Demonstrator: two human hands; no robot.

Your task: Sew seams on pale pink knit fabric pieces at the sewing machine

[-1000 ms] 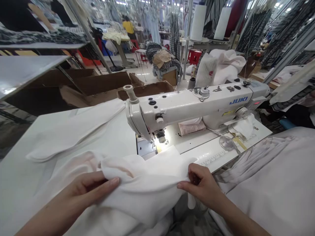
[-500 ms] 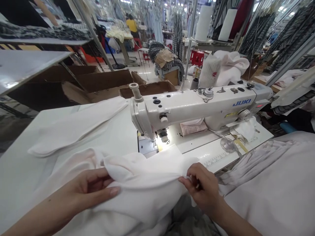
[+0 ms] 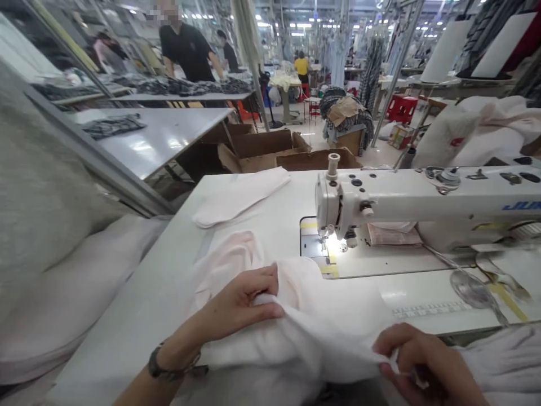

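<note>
A pale pinkish-white fabric piece (image 3: 321,332) stretches between my two hands in front of the sewing machine (image 3: 380,197). My left hand (image 3: 249,301) pinches a fold of it between thumb and fingers. Lower right, my right hand (image 3: 422,363) grips the fabric's other end; its fingertips are closed on the edge. Part of the cloth lies crumpled on the white table beyond my left hand. Lit by the machine's lamp, the needle area (image 3: 325,245) is behind the fabric, apart from both hands. A flat cut fabric panel (image 3: 240,197) rests on the table's far left.
A folded pink cloth (image 3: 395,234) lies under the machine arm. Right of it is a round metal piece (image 3: 469,287) near a printed ruler (image 3: 431,310). Cardboard boxes (image 3: 266,149) stand behind the table. Draped pale fabric (image 3: 76,299) hangs at left. A person in black (image 3: 190,53) stands at a far table.
The view has swung left, so the machine sits farther right and a person appears. My left hand has lifted its fold of fabric; my right hand still holds the other end.
</note>
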